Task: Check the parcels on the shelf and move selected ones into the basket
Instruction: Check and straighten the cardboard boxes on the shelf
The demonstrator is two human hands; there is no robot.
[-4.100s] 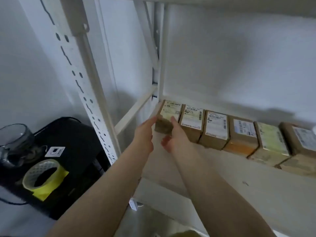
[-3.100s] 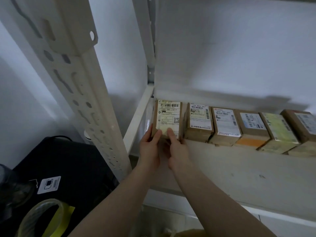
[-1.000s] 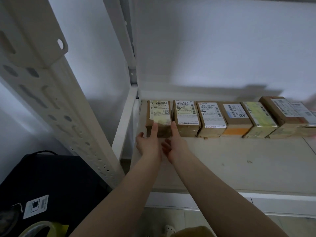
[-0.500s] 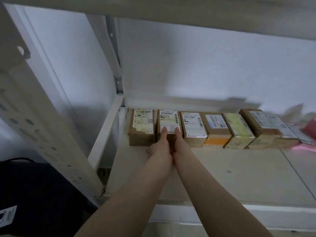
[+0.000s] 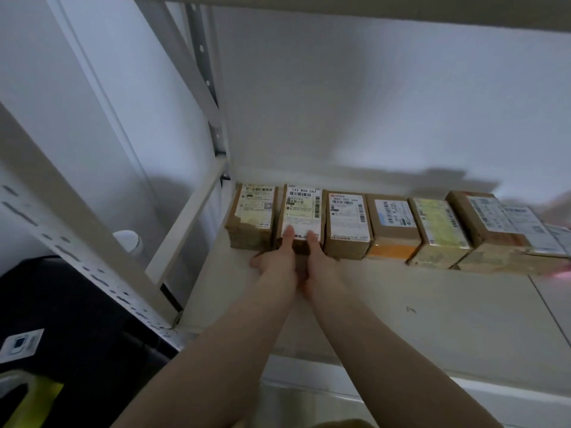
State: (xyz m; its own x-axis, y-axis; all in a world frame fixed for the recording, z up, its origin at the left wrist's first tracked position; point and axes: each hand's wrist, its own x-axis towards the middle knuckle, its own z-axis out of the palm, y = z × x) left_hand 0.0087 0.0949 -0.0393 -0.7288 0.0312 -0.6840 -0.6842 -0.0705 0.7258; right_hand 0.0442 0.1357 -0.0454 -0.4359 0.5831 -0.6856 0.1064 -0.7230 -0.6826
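Several brown cardboard parcels with white labels stand in a row at the back of the white shelf (image 5: 401,304). Both hands hold the second parcel from the left (image 5: 304,208), which is tipped up so its label faces me. My left hand (image 5: 278,257) grips its lower left, thumb on the label. My right hand (image 5: 318,261) grips its lower right the same way. The leftmost parcel (image 5: 253,214) and the third parcel (image 5: 347,220) touch it on either side. No basket is in view.
A white perforated shelf post (image 5: 77,257) slants across the left. A black case (image 5: 71,335) with a sticker and yellow tape (image 5: 27,396) lies lower left. Pink packaging (image 5: 560,208) shows at the right edge. An upper shelf board spans the top.
Both hands left the leftmost parcel and moved right to the second one, which is now tipped up toward me. The view has shifted right along the shelf.
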